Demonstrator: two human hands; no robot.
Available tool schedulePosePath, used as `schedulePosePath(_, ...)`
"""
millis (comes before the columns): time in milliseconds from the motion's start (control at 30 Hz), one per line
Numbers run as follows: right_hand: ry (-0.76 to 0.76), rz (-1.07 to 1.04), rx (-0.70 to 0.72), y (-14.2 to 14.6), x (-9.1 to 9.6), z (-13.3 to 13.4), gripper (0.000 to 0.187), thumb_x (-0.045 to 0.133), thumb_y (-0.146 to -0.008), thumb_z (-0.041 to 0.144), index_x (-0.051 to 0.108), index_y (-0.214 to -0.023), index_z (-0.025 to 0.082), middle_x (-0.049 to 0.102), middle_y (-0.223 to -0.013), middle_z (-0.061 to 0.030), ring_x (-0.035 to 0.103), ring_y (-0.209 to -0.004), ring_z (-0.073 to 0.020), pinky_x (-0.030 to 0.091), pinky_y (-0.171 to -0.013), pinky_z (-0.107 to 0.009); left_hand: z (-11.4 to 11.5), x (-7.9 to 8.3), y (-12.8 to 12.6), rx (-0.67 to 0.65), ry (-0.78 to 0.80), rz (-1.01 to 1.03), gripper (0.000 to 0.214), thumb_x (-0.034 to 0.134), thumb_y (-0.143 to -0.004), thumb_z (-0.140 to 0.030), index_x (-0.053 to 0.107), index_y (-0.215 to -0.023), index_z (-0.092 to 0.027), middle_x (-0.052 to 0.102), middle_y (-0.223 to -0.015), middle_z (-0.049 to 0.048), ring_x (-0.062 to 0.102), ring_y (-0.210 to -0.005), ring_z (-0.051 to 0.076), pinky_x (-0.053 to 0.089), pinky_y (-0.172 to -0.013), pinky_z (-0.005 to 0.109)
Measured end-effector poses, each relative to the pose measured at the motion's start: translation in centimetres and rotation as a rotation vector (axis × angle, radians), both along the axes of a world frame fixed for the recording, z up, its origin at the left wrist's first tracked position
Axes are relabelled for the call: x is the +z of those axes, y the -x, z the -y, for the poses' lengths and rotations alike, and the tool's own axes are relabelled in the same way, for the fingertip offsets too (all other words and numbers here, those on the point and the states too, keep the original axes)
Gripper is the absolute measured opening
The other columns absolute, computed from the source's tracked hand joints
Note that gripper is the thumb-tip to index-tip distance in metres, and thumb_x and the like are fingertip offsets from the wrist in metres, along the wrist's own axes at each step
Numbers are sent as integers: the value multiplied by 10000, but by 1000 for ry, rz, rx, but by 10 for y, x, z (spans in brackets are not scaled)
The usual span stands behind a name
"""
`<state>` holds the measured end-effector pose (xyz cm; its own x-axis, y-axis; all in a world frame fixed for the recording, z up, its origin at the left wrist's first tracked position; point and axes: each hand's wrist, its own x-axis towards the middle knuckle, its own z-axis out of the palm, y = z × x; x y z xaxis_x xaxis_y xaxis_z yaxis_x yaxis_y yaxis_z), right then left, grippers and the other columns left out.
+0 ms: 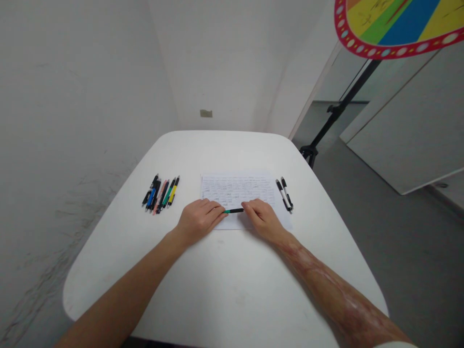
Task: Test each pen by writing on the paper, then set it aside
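Note:
Between my two hands a green and black pen (pixel 235 210) lies level above the lower part of a written sheet of paper (pixel 239 188). The green end is in the closed fingers of my left hand (pixel 201 217). My right hand (pixel 264 220) pinches the black end between thumb and fingers. Both pen tips are hidden by the fingers. Rows of dark handwriting cover the paper, and its lower edge shows between my wrists. More sheets seem to lie under it.
Left of the paper lies a group of several pens (pixel 161 194) in black, blue, pink, green and yellow. Two white and black pens (pixel 284 195) lie to the right. The white table (pixel 232 280) meets a wall behind. A colourful wheel (pixel 398 29) on a black stand (pixel 333 116) stands at right.

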<state>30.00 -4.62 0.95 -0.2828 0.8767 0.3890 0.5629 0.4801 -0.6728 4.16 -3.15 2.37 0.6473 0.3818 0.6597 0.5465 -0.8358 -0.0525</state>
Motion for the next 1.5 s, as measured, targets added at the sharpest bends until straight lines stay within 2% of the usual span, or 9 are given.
schedulePosePath(100,25,-20,-6,-1,1,1,570,380,-1157,488,416,-642,246,511,-585,2,489,-603,-184,373,-680,-371,0,0,-1,-7,3,-2,142,666,-1101,-289,746,-1037,-191,810,-943,38,723,-786,181,545,-717,348)
schedulePosePath(267,13,-52,30,0,6,5,368,450,-1121,421,476,-793,258,601,-747,-11,534,-715,-201,406,-703,-359,-1,0,-1,11,13,11,161,652,-1111,-306,743,-1033,-199,811,-938,35,722,-783,177,545,-718,346)
schedulePosePath(633,23,-28,20,1,3,0,483,413,-1141,452,411,-700,254,537,-649,6,490,-649,-188,388,-680,-357,0,-5,-3,32,23,7,109,681,-1085,-272,761,-1057,-203,810,-961,49,716,-800,190,540,-723,358)
schedulePosePath(900,43,-279,-209,-6,-9,-3,520,405,-1158,445,453,-674,260,528,-617,-1,507,-621,-196,392,-626,-363,-6,-4,1,102,65,43,165,667,-1098,-335,759,-1111,-198,826,-959,61,741,-861,219,554,-770,380)
schedulePosePath(1033,-149,-105,-232,-7,-1,-3,356,446,-1137,324,708,-910,246,760,-933,-85,668,-935,-276,481,-899,-464,-7,-5,5,92,50,101,164,672,-1101,-315,762,-1069,-183,829,-912,52,737,-805,204,550,-740,371)
schedulePosePath(1133,-234,71,-107,-1,7,1,193,612,-1078,334,759,-1185,268,801,-1180,-97,673,-1140,-316,389,-1176,-571,-4,-6,3,64,76,124,180,681,-1099,-331,771,-1038,-188,833,-900,49,739,-792,195,554,-734,365)
schedulePosePath(1200,-240,151,-4,3,9,3,221,695,-1046,358,761,-1245,289,808,-1182,-84,679,-1126,-310,332,-1259,-594,-3,-7,2,50,102,142,190,691,-1094,-347,775,-1018,-195,831,-885,42,734,-776,188,554,-733,363)
schedulePosePath(1367,-172,123,104,5,3,4,331,511,-1120,259,717,-1377,280,804,-1095,-94,703,-1016,-280,519,-1049,-510,-8,-6,9,24,183,175,205,736,-1064,-399,764,-1030,-198,818,-892,41,744,-819,202,580,-797,373)
schedulePosePath(1500,-71,-259,-53,1,2,-1,280,537,-1111,333,678,-1345,272,766,-1136,-88,692,-990,-253,548,-912,-429,-18,-6,23,108,318,134,284,737,-1040,-439,735,-1200,-204,807,-1141,102,744,-1067,287,598,-974,476)
